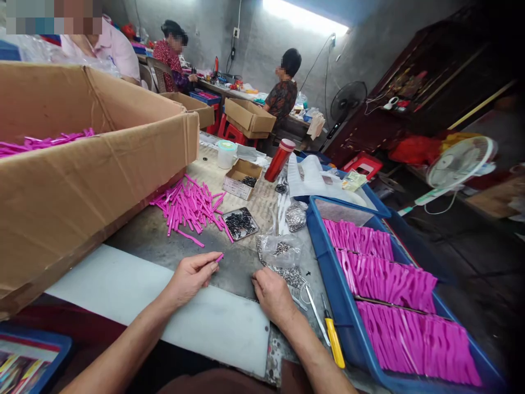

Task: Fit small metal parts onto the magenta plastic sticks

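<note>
Between the thumb and fingers of my left hand (196, 275) is a slim magenta plastic piece (220, 257), most of it hidden by the fingers. My right hand (273, 290) rests at the table with curled fingers, beside a pile of small silvery metal parts (292, 275); what its fingertips hold, if anything, is hidden. Ahead of my left hand lies a heap of magenta pieces (188, 205). A small tray (253, 232) of black screw-like parts stands just right of that heap.
A large cardboard box (94, 186) rises at left. A blue crate (328, 284) with rows of magenta pieces stands at right, a yellow-handled screwdriver (334, 339) beside it. Farther back are a red flask (279, 160) and a small carton (238, 189). Several people sit beyond.
</note>
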